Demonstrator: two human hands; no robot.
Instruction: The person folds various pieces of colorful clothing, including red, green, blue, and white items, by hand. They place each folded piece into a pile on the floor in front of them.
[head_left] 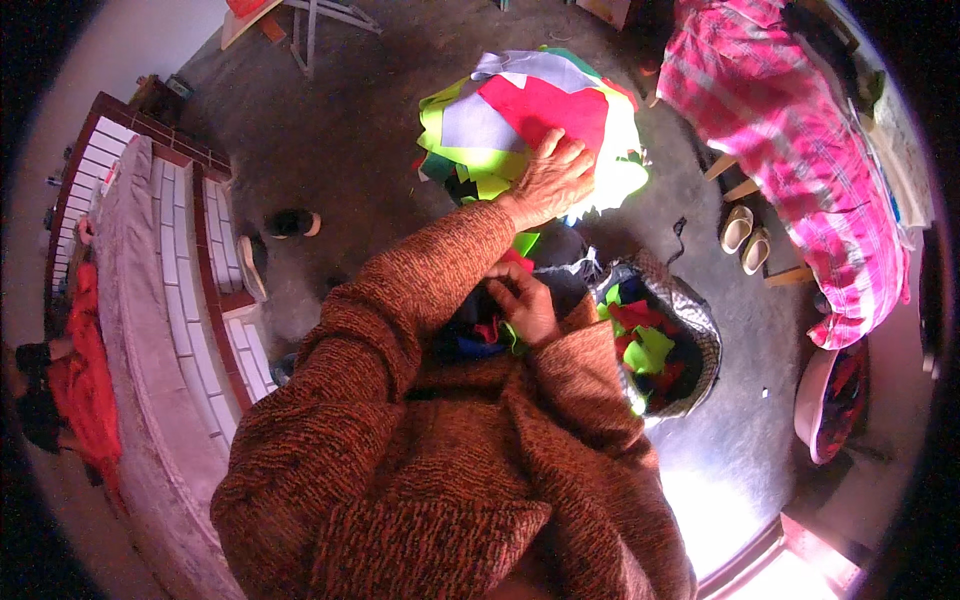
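Observation:
A rounded heap of flat cloth pieces (455,135) in lime green, pale lilac and other colours stands on the floor ahead of me. On its top lies a red cloth piece (545,110). My left hand (555,182) rests on the heap's near side at the edge of that red piece, its fingers stretched out. Closer to my body, my right hand (525,305) has its fingers curled together beside a small red scrap (518,259). What its fingertips hold is hidden. Dark and coloured scraps lie under this hand, partly behind my sleeves.
Right of my right hand, an open checked bag (708,365) holds green and red scraps (648,350). A pink plaid cover (780,150) drapes over wooden legs, with pale shoes (745,238) beside it. A pink basin (815,405) stands farther right. A tiled ledge (185,255) runs along the left.

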